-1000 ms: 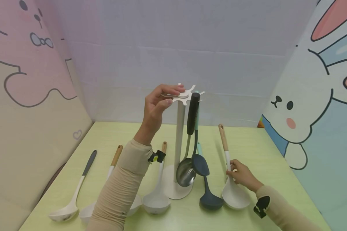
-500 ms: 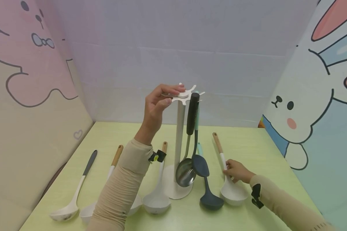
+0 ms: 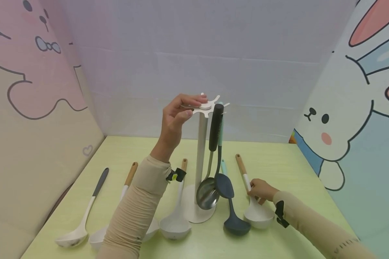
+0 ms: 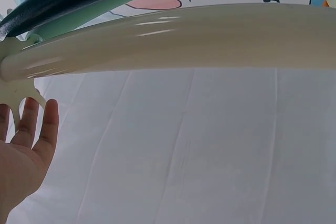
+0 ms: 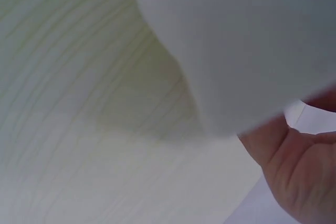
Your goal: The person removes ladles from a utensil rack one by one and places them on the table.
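Note:
My left hand (image 3: 175,117) holds the top of a white utensil rack (image 3: 200,151), its fingers over the hooked disc and the thumb at the near edge. From the rack hang a steel ladle (image 3: 208,193) with a black handle and a dark ladle (image 3: 224,185) with a mint handle. My right hand (image 3: 262,190) pinches the white shaft of a wood-handled white ladle (image 3: 258,217), low over the table to the right; whether its bowl touches the table cannot be told. In the right wrist view that ladle's blurred bowl (image 5: 241,45) covers most of the fingers.
A dark ladle (image 3: 236,226) lies right of the rack's base. Left of it lie a white ladle (image 3: 175,227), another wood-handled ladle (image 3: 129,174) partly behind my left sleeve, and a grey-handled slotted spoon (image 3: 72,238). Printed cloth walls (image 3: 194,64) enclose the table (image 3: 278,158).
My right hand has moved left with the wood-handled ladle, its handle end shifting left and toward me. My left hand stays at the rack's top.

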`<move>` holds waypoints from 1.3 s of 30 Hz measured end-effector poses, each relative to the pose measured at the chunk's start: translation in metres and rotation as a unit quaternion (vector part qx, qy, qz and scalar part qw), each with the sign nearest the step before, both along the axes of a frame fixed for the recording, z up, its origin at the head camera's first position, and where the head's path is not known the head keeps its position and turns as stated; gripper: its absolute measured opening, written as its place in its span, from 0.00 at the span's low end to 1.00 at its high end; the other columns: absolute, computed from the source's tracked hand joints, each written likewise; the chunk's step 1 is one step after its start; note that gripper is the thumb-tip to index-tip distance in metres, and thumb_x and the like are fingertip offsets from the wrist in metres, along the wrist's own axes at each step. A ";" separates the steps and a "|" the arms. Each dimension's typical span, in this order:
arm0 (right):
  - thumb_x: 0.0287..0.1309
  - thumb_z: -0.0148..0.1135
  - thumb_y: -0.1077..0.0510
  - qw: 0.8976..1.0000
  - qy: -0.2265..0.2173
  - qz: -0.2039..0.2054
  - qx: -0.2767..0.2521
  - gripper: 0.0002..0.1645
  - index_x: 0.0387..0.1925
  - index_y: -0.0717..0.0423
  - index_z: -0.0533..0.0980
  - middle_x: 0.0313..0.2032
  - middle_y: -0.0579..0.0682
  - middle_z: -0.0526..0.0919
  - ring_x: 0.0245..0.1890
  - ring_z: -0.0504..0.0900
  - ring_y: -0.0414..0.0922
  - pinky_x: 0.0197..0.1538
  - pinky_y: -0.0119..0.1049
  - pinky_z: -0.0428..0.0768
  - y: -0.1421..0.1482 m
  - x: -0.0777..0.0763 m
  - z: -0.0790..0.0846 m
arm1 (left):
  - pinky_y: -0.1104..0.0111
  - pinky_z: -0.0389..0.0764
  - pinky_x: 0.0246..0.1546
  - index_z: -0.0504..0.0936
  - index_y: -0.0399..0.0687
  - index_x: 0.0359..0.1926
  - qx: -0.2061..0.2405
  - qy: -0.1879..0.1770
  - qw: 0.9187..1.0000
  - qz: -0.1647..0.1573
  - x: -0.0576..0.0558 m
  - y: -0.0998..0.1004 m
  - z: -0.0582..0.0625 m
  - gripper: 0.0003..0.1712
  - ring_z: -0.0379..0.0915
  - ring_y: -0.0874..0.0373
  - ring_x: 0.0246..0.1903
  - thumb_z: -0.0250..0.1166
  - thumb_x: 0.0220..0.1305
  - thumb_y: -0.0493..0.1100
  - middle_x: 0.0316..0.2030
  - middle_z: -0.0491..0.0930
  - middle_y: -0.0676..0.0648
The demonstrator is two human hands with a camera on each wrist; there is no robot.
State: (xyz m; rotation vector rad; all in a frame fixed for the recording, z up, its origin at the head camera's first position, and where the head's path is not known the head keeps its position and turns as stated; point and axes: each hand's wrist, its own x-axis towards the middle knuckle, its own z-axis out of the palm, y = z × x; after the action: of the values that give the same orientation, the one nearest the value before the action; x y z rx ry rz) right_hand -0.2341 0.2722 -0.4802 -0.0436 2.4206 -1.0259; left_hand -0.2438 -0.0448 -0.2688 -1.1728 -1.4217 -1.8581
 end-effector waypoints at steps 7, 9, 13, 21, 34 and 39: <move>0.59 0.60 0.67 1.000 -0.025 0.001 0.017 0.12 0.42 0.70 0.69 0.34 0.60 0.79 0.33 0.83 0.51 0.33 0.48 0.85 -0.002 -0.003 0.003 | 0.51 0.75 0.58 0.79 0.33 0.37 0.002 -0.003 1.000 -0.002 0.000 0.000 0.000 0.17 0.77 0.43 0.56 0.52 0.57 0.42 0.45 0.85 0.55; 0.60 0.60 0.66 0.999 -0.026 0.004 0.024 0.13 0.43 0.70 0.69 0.35 0.60 0.79 0.33 0.83 0.52 0.35 0.50 0.85 -0.002 -0.004 0.002 | 0.50 0.75 0.58 0.79 0.31 0.37 0.004 -0.002 1.000 -0.001 0.000 0.000 0.000 0.17 0.77 0.42 0.56 0.52 0.57 0.43 0.45 0.85 0.55; 0.60 0.62 0.64 0.999 -0.014 0.015 0.044 0.14 0.43 0.71 0.71 0.33 0.58 0.80 0.33 0.85 0.52 0.35 0.50 0.85 0.000 -0.005 0.002 | 0.49 0.74 0.58 0.78 0.29 0.37 0.005 0.002 1.000 -0.004 0.000 0.000 0.000 0.18 0.76 0.41 0.56 0.53 0.57 0.43 0.45 0.85 0.54; 0.61 0.64 0.58 0.973 0.128 0.108 0.161 0.18 0.44 0.71 0.75 0.36 0.60 0.82 0.34 0.82 0.54 0.36 0.48 0.81 0.000 -0.005 0.027 | 0.48 0.73 0.59 0.77 0.27 0.37 0.005 0.003 1.000 -0.004 -0.001 0.001 0.000 0.19 0.76 0.40 0.56 0.53 0.57 0.42 0.44 0.85 0.56; 0.68 0.60 0.60 0.907 0.418 0.047 0.005 0.16 0.54 0.65 0.76 0.36 0.57 0.84 0.33 0.84 0.52 0.35 0.47 0.82 -0.048 0.012 0.138 | 0.47 0.71 0.60 0.78 0.29 0.36 0.009 0.000 1.000 -0.007 0.000 0.001 -0.001 0.17 0.77 0.41 0.56 0.52 0.57 0.41 0.44 0.85 0.56; 0.60 0.62 0.68 0.821 0.555 0.025 -0.132 0.19 0.54 0.66 0.75 0.37 0.56 0.83 0.34 0.84 0.45 0.40 0.31 0.82 -0.075 0.029 0.158 | 0.48 0.72 0.59 0.78 0.30 0.36 0.009 -0.002 1.000 -0.005 0.001 0.001 0.000 0.17 0.76 0.39 0.56 0.52 0.57 0.42 0.45 0.85 0.55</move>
State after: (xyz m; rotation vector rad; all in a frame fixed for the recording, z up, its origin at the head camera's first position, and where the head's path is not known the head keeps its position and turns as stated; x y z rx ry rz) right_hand -0.2047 0.1968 -0.3222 -1.0762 3.1702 -1.5911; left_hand -0.2430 -0.0441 -0.2692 -1.1696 -1.4020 -1.8763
